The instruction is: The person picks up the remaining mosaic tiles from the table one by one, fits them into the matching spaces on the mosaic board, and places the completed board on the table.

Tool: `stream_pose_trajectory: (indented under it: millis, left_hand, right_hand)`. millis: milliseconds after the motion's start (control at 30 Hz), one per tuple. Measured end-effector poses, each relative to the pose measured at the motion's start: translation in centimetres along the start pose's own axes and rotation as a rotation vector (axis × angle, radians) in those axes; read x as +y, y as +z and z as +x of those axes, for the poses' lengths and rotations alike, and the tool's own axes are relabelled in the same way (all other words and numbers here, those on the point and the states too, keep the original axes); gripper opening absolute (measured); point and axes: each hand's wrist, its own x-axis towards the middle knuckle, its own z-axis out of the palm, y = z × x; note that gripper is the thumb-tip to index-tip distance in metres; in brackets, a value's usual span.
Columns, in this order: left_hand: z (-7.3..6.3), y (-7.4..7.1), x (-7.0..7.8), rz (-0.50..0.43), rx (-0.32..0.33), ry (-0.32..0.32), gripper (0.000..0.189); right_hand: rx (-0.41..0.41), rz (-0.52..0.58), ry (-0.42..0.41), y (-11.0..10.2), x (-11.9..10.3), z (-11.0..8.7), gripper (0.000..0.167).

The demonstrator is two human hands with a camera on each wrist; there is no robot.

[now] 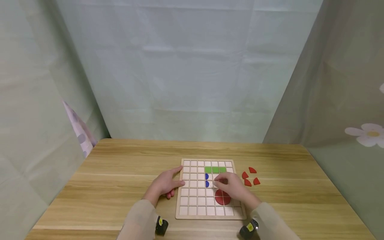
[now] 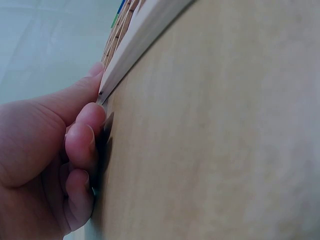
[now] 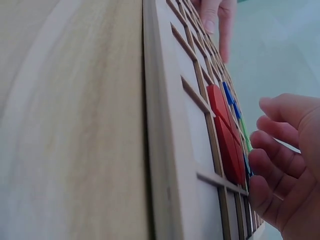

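A wooden grid board [image 1: 193,217] with white cells lies on the table. My left hand [image 1: 163,183] grips its left edge, with the thumb on the frame and the other fingers curled beside it. Over the board's right half, my right hand [image 1: 232,186] hovers with loosely curled fingers; no piece shows between thumb and index. Two blue half-circle pieces [image 1: 207,184] sit in cells left of its fingertips, below a row of green square pieces [image 1: 215,169]. Red quarter-circle pieces [image 1: 222,197] form a disc nearer me. Another blue piece [image 3: 248,165] is partly hidden behind the right fingers.
Several loose red quarter-circle pieces [image 1: 252,170] lie on the wooden table [image 1: 120,173] to the right of the board. Pale curtains [image 1: 186,73] hang behind the table and on both sides.
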Motion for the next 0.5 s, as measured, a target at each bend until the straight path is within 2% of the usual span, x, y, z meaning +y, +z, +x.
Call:
stream_pose_trajectory:
  millis: [500]
  left_hand:
    - [0.04, -0.17, -0.02, 0.008, 0.007, -0.002, 0.070]
  right_hand:
    - [0.053, 0.056, 0.026, -0.57, 0.97, -0.74, 0.017]
